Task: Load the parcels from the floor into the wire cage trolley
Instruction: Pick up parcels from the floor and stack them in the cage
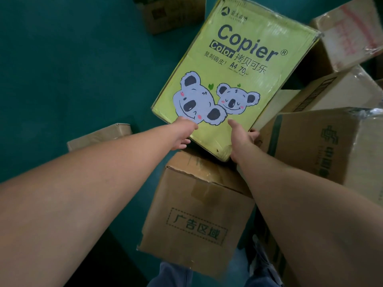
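A yellow-green copier-paper box (pixel 232 65) with two koala drawings lies tilted among the parcels on the green floor. My left hand (pixel 183 132) grips its near left edge, fingers curled under the rim. My right hand (pixel 242 137) grips the near right corner, thumb on the top face and fingers wrapped round the side. The box's near edge rests over a brown cardboard box (pixel 194 216) with a printed dashed frame. No wire cage trolley is in view.
Brown cartons crowd the right: a large one with green print (pixel 323 146), a long one (pixel 331 92) behind it and a taped one (pixel 350 32) at top right. A small carton (pixel 99 135) lies left, another (pixel 172 13) at the top. Green floor (pixel 72 59) spreads left.
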